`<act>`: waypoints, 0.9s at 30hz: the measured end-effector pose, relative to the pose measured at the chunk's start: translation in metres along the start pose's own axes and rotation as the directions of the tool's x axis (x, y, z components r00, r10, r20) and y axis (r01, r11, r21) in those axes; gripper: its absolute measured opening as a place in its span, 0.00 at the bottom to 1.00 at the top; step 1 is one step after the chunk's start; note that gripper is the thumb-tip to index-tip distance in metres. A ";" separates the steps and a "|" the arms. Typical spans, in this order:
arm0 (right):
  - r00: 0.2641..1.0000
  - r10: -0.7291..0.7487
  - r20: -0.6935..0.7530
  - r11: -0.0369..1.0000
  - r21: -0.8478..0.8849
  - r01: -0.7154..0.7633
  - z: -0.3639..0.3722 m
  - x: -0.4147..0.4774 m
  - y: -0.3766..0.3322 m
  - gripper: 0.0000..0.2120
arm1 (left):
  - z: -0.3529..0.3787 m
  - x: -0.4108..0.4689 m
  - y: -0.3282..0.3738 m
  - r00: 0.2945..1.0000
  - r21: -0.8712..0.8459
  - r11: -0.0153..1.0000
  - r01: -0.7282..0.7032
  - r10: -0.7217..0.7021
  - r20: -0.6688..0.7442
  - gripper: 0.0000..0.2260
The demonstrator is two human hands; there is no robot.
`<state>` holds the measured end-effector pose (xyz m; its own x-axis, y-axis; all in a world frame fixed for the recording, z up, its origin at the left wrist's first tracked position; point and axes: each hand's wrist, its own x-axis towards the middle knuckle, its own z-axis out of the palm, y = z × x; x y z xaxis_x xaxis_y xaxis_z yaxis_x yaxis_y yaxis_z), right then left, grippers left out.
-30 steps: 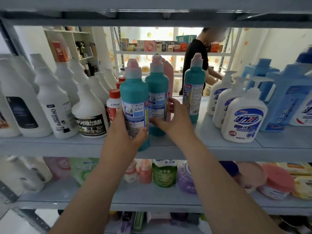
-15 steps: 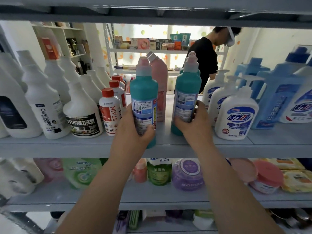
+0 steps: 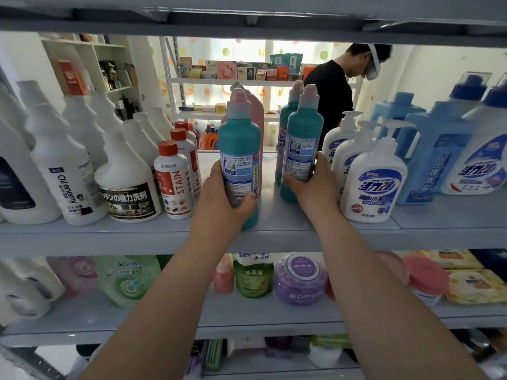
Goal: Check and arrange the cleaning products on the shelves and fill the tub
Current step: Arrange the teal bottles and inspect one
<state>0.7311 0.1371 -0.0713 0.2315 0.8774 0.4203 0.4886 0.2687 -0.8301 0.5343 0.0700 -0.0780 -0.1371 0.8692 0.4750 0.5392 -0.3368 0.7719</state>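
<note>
As the head view shows it, arms: two bare forearms rise from the bottom edge, angled inward and up to the middle shelf [image 3: 274, 238].
Left hand [image 3: 223, 193]: grip wrapped round the lower half of the left teal bottle [image 3: 239, 149], thumb across the front, fingers hidden behind.
Right hand [image 3: 312, 186]: grip closed round the lower body of the right teal bottle [image 3: 303, 133], thumb on the label front, fingers round the right side.
Left teal bottle: upright at the shelf's front edge, just right of the red-capped STAIN bottles [image 3: 175, 185]; can't tell if the base touches.
Right teal bottle: upright, further back, just left of the white pump bottles [image 3: 373, 185]; third teal bottle [image 3: 286, 116] close behind.
Materials/shapes: teal bottles are smooth glossy plastic, round, narrow-shouldered, with pale pink tapered caps and printed labels; pink bottle [image 3: 258, 113] behind is flatter.
Neighbours: white spray-style bottles [image 3: 126, 176] left, blue detergent jugs [image 3: 439, 160] right.
Lower shelf [image 3: 247, 327]: green pouch [image 3: 126, 278], round purple jar [image 3: 300, 278].
Background: person in black top [image 3: 333, 89].
</note>
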 end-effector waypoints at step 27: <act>0.834 0.195 0.516 0.429 0.720 -0.545 -0.021 -0.205 -0.029 0.50 | -0.033 -0.163 0.034 0.575 -0.518 0.261 0.815 -0.255 0.777 0.18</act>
<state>0.6869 -0.0592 -0.1262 -0.1453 0.9894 0.0000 -0.5226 -0.0768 -0.8491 0.5472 -0.0949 -0.1149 0.4293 0.8673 -0.2522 -0.4012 0.4333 0.8070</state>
